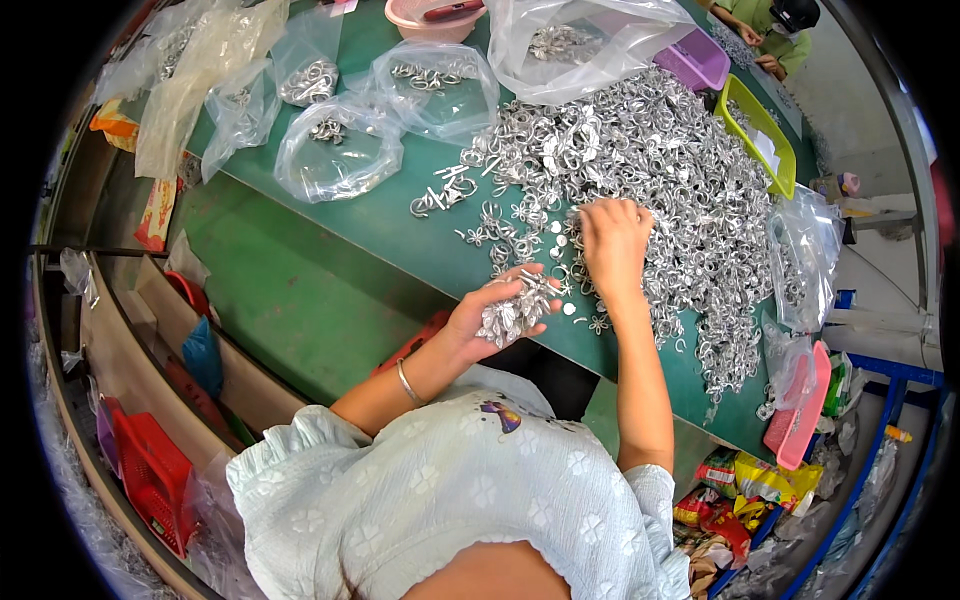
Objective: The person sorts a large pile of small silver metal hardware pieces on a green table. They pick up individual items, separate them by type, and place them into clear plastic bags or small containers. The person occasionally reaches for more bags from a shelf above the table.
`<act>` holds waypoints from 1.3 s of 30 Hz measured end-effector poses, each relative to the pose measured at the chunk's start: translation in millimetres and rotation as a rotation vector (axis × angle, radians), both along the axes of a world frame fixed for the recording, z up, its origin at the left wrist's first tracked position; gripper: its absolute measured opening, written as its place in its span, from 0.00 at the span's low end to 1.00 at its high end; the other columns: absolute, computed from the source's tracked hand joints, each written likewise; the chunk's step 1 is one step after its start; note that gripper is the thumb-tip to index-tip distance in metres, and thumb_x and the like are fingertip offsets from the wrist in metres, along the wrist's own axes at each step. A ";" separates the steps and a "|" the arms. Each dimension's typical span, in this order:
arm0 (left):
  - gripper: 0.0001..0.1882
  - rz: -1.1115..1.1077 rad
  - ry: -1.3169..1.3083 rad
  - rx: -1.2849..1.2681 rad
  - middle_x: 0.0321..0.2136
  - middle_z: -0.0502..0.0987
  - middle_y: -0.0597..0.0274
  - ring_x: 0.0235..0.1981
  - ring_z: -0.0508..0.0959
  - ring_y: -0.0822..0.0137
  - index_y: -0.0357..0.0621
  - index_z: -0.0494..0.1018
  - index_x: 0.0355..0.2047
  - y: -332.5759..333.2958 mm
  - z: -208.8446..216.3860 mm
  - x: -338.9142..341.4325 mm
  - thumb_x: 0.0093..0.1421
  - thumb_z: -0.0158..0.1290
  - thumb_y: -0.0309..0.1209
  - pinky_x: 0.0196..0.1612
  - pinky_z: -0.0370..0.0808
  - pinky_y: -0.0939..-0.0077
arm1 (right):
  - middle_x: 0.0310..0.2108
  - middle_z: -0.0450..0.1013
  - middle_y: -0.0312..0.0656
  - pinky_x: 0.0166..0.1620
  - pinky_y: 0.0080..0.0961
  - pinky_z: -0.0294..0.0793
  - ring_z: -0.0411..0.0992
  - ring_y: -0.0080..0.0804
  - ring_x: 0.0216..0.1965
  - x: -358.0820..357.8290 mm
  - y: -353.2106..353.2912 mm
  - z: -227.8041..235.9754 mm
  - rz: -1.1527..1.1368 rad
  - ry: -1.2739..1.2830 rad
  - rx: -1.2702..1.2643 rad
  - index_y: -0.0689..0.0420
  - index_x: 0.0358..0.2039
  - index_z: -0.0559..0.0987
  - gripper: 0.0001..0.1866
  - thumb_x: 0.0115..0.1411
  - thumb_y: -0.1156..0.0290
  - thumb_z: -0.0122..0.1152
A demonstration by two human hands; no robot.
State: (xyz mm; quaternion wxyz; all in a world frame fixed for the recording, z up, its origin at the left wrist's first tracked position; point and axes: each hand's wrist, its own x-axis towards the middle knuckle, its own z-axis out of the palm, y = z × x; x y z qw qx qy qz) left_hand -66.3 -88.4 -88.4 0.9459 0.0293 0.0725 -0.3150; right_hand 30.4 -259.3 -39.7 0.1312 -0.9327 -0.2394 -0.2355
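A large heap of small silver metal pieces point(690, 220), several of them flower-shaped and others ring-like, covers much of the green table point(370, 230). My left hand point(485, 310) is cupped near the table's front edge, its fingers closed round a handful of silver flower-shaped pieces point(517, 310). At the left side of the heap, my right hand point(615, 240) reaches down with its fingers bent against the pieces; its fingertips are partly hidden, so what they pinch does not show. A few small round white discs point(557, 240) lie between the two hands.
Open clear plastic bags point(340, 165) holding silver pieces stand along the table's far left. A yellow-green basket point(757, 140) and a purple basket point(697, 60) sit behind the heap; a pink tray point(798, 410) is at the right edge. Across the table a person point(765, 40) works. Red baskets point(150, 475) stand lower left.
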 end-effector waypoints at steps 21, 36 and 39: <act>0.13 0.012 -0.014 -0.252 0.56 0.60 0.46 0.57 0.60 0.41 0.48 0.70 0.45 -10.1 6.6 4.6 0.60 0.44 0.33 0.53 0.65 0.41 | 0.37 0.67 0.41 0.46 0.36 0.58 0.63 0.39 0.40 -11.3 3.4 -12.0 -0.126 0.126 -0.053 0.59 0.26 0.75 0.05 0.48 0.74 0.60; 0.15 0.121 0.185 -0.104 0.50 0.67 0.47 0.51 0.68 0.48 0.44 0.65 0.47 5.2 37.2 21.6 0.60 0.44 0.31 0.48 0.73 0.54 | 0.36 0.71 0.41 0.42 0.34 0.60 0.66 0.39 0.39 -52.1 -16.3 -16.6 -0.072 0.128 0.223 0.58 0.33 0.72 0.11 0.48 0.75 0.61; 0.13 0.243 0.209 -0.043 0.44 0.69 0.47 0.47 0.70 0.50 0.44 0.66 0.44 -0.7 68.9 70.0 0.57 0.44 0.28 0.47 0.73 0.54 | 0.36 0.70 0.40 0.43 0.33 0.59 0.66 0.38 0.40 -53.2 -17.6 -22.7 -0.085 0.097 0.252 0.58 0.33 0.73 0.11 0.47 0.75 0.62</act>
